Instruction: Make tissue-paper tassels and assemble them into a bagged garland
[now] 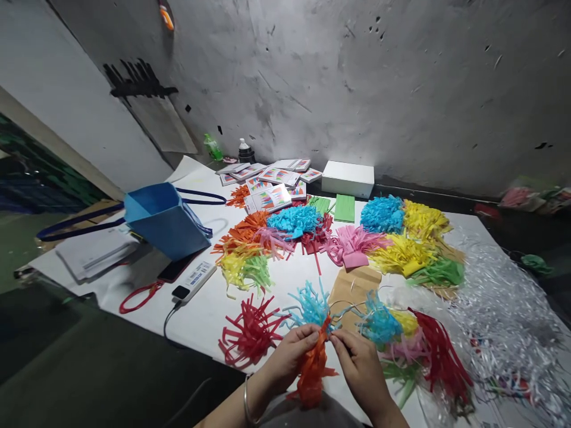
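Near the front edge of the white table, my left hand (pixel 300 352) is closed around the top of an orange tissue tassel (pixel 311 380), whose strips hang down. My right hand (pixel 357 356) pinches at the tassel's twisted top, its fingertips close to the left ones; a thin string runs by them. Just behind my hands lies a blue tassel (pixel 311 304). A red tassel (pixel 250 331) spreads out to the left. On the right, a strung group holds another blue tassel (pixel 379 321), a pink one (pixel 408 346) and a dark red one (pixel 444 353).
Coloured fringe bundles, such as a pink one (pixel 354 245), lie mid-table. Behind are printed packets (pixel 279 176) and a white box (pixel 348 178). A blue bag (pixel 165 220), power strip (pixel 194 283) and red loop (pixel 139 298) are left; silvery shreds (pixel 508 321) fill the right.
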Motion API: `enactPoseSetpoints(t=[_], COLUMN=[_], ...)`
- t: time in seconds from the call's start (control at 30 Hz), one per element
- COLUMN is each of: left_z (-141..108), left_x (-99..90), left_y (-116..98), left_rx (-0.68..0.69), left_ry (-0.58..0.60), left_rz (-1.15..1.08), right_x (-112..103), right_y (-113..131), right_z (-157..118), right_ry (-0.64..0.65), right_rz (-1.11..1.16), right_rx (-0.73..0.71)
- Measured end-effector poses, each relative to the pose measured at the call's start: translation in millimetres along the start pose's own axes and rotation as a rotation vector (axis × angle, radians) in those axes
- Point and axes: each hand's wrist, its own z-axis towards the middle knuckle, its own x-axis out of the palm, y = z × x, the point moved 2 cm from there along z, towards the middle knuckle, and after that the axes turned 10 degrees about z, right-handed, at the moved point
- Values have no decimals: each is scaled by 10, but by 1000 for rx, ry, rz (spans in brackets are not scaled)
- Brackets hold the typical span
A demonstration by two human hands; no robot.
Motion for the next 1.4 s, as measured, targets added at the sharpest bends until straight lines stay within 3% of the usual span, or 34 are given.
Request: enactPoseSetpoints(t=[0.67,0.8,1.0,1.13,1.3,1.4], left_z=[47,37,-28,-56,-108,-126], left_x=[3,-12,-10,12,62,107], left_y=[3,-43,-295,-355,-412,-428], left_rx=[-44,15,167,233,399,428], left_ry=[-1,28,16,-14,-146,-172], left_rz=[-29,157,683,780,923,946], right_x=[-67,-83,-110,-87,-140,-115], right_y=[-26,-8,3,-21,-36,5], right_z=[10,-5,-16,-45,-94,-112], right_ry=[-21,83,134,148,9,20], right_rz=[-2,-53,-37,-22,39,50], right_rx=[-16,-64,-40,-48,4,-21])
